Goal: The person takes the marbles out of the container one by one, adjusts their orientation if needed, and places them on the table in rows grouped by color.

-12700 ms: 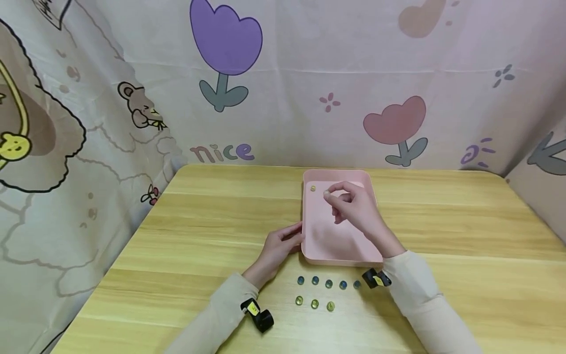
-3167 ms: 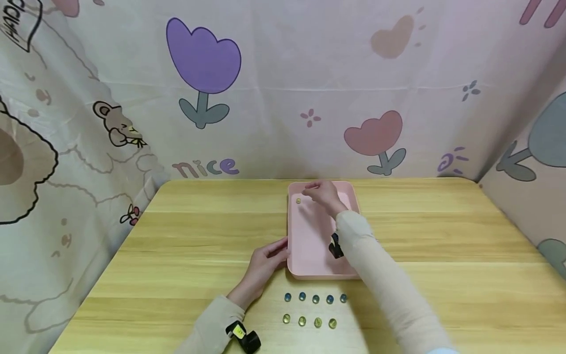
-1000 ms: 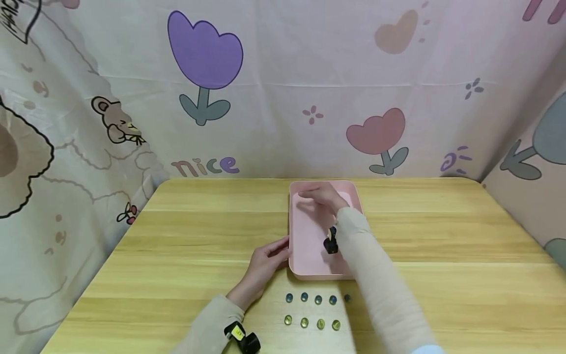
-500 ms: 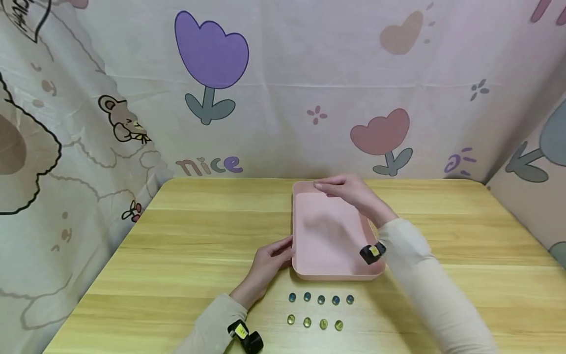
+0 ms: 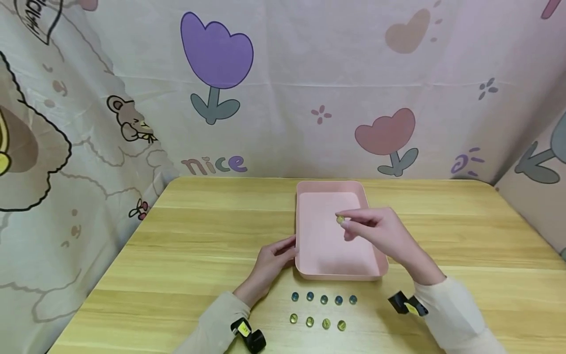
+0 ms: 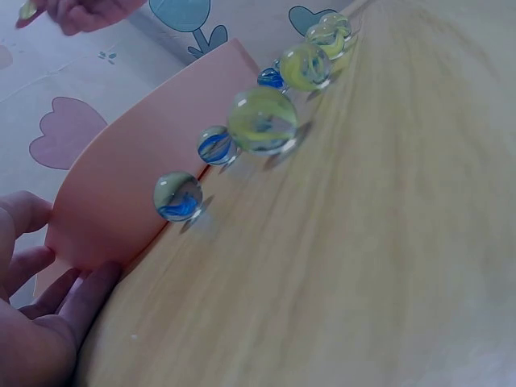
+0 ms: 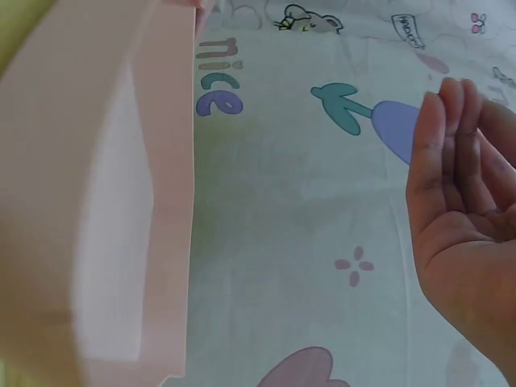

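Observation:
Over the pink tray [image 5: 327, 187], my right hand [image 5: 382, 231] pinches a yellow-green glass marble [image 5: 340, 220] between thumb and fingertips. In the right wrist view the right hand [image 7: 463, 193] is raised beside the tray, its marble hidden. My left hand [image 5: 269, 263] touches the tray's left wall, fingers nearly straight. The left wrist view shows left fingers [image 6: 93, 294] against the outer wall [image 6: 145, 153]. In front of the tray stand a back row of blue marbles [image 5: 324, 299] and a front row of yellow-green marbles [image 5: 326, 324], several in each.
A light wooden table [image 5: 221, 221] carries everything. Behind it hangs a printed cloth [image 5: 283, 123] with flowers and a bear, which continues along the left and right sides. A black camera [image 5: 249, 337] is worn on the left wrist, another camera [image 5: 408, 303] on the right.
The yellow-green marble once at the tray's far left is now in my right hand, which has drawn back toward me and right. The front row gained a marble earlier. My left hand stays put.

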Demonstrator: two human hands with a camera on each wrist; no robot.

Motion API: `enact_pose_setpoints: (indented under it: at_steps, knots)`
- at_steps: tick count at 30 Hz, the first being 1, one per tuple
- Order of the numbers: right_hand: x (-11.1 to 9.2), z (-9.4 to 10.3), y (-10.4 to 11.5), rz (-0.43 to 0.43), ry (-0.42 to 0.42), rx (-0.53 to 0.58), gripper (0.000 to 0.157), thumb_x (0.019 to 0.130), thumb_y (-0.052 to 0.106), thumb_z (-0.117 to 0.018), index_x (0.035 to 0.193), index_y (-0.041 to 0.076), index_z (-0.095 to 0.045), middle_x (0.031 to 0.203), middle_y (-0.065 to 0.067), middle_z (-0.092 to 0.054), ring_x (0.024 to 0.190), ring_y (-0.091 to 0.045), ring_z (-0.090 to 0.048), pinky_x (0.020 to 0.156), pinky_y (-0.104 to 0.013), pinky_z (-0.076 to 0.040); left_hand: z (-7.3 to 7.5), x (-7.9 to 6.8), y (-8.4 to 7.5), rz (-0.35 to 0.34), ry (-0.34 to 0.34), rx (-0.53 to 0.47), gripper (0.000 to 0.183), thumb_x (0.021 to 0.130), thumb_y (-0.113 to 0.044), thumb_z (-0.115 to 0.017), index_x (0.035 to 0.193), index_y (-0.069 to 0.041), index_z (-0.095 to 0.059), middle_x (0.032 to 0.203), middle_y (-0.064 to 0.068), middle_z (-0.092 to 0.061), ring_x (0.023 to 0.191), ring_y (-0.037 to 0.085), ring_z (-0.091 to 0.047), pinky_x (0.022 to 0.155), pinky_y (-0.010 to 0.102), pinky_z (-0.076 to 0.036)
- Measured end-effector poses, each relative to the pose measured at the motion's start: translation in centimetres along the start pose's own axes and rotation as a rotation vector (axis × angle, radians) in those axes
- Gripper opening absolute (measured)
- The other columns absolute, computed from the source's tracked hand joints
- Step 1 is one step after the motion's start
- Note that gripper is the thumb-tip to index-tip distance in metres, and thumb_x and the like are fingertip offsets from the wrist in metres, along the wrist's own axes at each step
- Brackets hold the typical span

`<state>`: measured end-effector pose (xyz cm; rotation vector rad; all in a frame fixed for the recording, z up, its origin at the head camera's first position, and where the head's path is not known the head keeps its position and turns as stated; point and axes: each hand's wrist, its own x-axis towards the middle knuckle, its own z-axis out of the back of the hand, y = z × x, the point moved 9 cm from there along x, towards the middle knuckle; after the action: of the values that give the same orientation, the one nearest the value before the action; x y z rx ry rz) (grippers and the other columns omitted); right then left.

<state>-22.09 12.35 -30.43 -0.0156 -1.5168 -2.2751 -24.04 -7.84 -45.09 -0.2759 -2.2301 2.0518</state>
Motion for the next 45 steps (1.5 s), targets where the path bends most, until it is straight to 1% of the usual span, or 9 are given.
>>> enact_pose_setpoints:
  at_steps: [4, 13, 21, 28, 33, 35, 38, 41, 45]
  knots:
    - [-1.3, 0.0, -0.2, 0.004, -0.007, 0.012, 0.024, 0.091, 0.013, -0.068, 0.111, 0.0, -0.07, 0.069, -0.004, -0.068, 0.072, -0.019, -0.068, 0.079, -0.024, -0.055, 0.0, -0.1, 0.1, 0.01, -0.008, 0.01, 0.045, 0.092, -0.011, -0.065, 0.134, 0.003, -0.053, 0.136, 0.02, -0.053, 0.111, 0.023, -0.059, 0.088, 0.03, -0.054]
    - [-2.6, -0.5, -1.7, -0.028, 0.064, 0.04, 0.023, 0.094, 0.013, -0.064, 0.112, -0.001, -0.063, 0.065, -0.005, -0.067, 0.066, -0.023, -0.068, 0.08, -0.025, -0.053, -0.1, 0.1, -0.2, 0.013, -0.01, 0.025, 0.044, 0.093, -0.012, -0.064, 0.135, 0.001, -0.054, 0.137, 0.02, -0.052, 0.115, 0.025, -0.057, 0.09, 0.03, -0.053]
    - [-3.9, -1.4, -2.7, -0.053, 0.137, 0.089, 0.023, 0.095, 0.012, -0.062, 0.113, -0.003, -0.059, 0.06, -0.006, -0.065, 0.056, -0.023, -0.065, 0.057, -0.033, -0.057, 0.0, 0.1, -0.2, 0.012, -0.006, 0.028, 0.045, 0.093, -0.012, -0.064, 0.135, 0.002, -0.053, 0.137, 0.021, -0.051, 0.115, 0.026, -0.057, 0.091, 0.031, -0.053]
    - [-4.3, -2.2, -2.8, -0.086, 0.197, 0.131, 0.027, 0.096, 0.015, -0.061, 0.114, -0.004, -0.055, 0.056, -0.009, -0.063, 0.053, -0.025, -0.064, 0.055, -0.038, -0.058, 0.0, 0.2, -0.3, 0.013, -0.009, 0.008, 0.045, 0.093, -0.011, -0.064, 0.135, 0.002, -0.053, 0.135, 0.02, -0.053, 0.114, 0.024, -0.058, 0.09, 0.031, -0.053]
    - [-4.6, -2.7, -2.6, -0.094, 0.236, 0.124, 0.024, 0.096, 0.018, -0.06, 0.111, -0.001, -0.055, 0.054, -0.008, -0.061, 0.049, -0.026, -0.063, 0.052, -0.038, -0.057, -0.4, 0.2, -0.2, 0.011, -0.001, -0.002, 0.046, 0.093, -0.011, -0.064, 0.135, 0.002, -0.053, 0.136, 0.021, -0.052, 0.113, 0.025, -0.059, 0.09, 0.032, -0.053]
    - [-4.7, -2.7, -2.3, -0.076, 0.242, 0.106, 0.022, 0.097, 0.017, -0.06, 0.11, 0.001, -0.056, 0.053, -0.006, -0.061, 0.048, -0.025, -0.061, 0.047, -0.033, -0.053, -0.4, 0.1, -0.1, 0.013, -0.003, -0.003, 0.046, 0.092, -0.01, -0.065, 0.135, 0.002, -0.053, 0.136, 0.021, -0.052, 0.113, 0.025, -0.058, 0.09, 0.032, -0.053]
    - [-4.7, -2.9, -1.9, -0.033, 0.246, 0.092, 0.017, 0.096, 0.015, -0.06, 0.108, 0.003, -0.057, 0.052, -0.004, -0.058, 0.046, -0.026, -0.058, 0.041, -0.025, -0.041, -0.3, 0.1, -0.2, 0.008, -0.013, 0.001, 0.046, 0.092, -0.01, -0.065, 0.134, 0.002, -0.053, 0.136, 0.021, -0.052, 0.113, 0.025, -0.058, 0.09, 0.031, -0.053]
    - [-4.8, -3.0, -1.4, 0.04, 0.245, 0.102, 0.012, 0.096, 0.009, -0.06, 0.106, 0.003, -0.057, 0.052, -0.004, -0.054, 0.045, -0.026, -0.053, 0.04, -0.023, -0.033, -0.2, 0.1, -0.3, 0.0, -0.014, -0.003, 0.046, 0.092, -0.011, -0.065, 0.134, 0.003, -0.053, 0.136, 0.021, -0.052, 0.113, 0.025, -0.058, 0.09, 0.031, -0.053]
    - [-5.2, -3.0, -1.1, 0.122, 0.226, 0.116, 0.01, 0.094, 0.001, -0.059, 0.104, 0.003, -0.058, 0.056, -0.007, -0.048, 0.047, -0.024, -0.047, 0.042, -0.026, -0.038, -0.2, -0.1, -0.4, -0.006, 0.0, -0.013, 0.046, 0.093, -0.01, -0.064, 0.134, 0.004, -0.052, 0.137, 0.022, -0.051, 0.112, 0.024, -0.058, 0.09, 0.032, -0.053]
